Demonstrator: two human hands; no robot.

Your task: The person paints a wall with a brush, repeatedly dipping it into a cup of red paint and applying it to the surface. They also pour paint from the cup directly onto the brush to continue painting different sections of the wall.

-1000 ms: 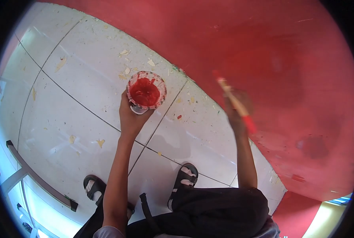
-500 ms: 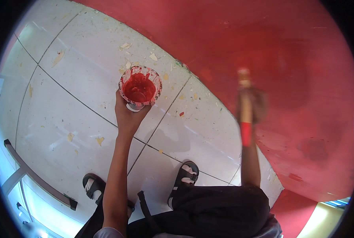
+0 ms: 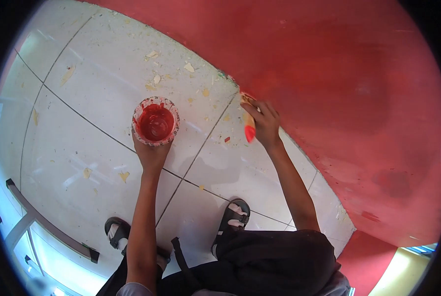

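My left hand [image 3: 152, 154] is wrapped round a paper cup [image 3: 138, 134] with red paint [image 3: 156, 122] inside and red smears on its inner wall and rim. In my right hand [image 3: 267, 123] is a paintbrush [image 3: 248, 121] with a pale wooden handle and a red handle end. The bristle end points away from me, at the bottom edge of the red wall [image 3: 329, 93], and is largely hidden. Darker, wet-looking red patches show on the wall above and to the right of the brush.
Pale tiles cover the floor [image 3: 102, 118], with paint flakes [image 3: 189, 67] scattered along the wall's base. My sandalled feet [image 3: 234, 215] stand near the bottom. A metal-framed piece with dark end caps [image 3: 52, 222] lies at the lower left.
My right hand has moved left and down with the paintbrush, from over the wall to its bottom edge. The cup in my left hand has shifted left and slightly nearer to me.
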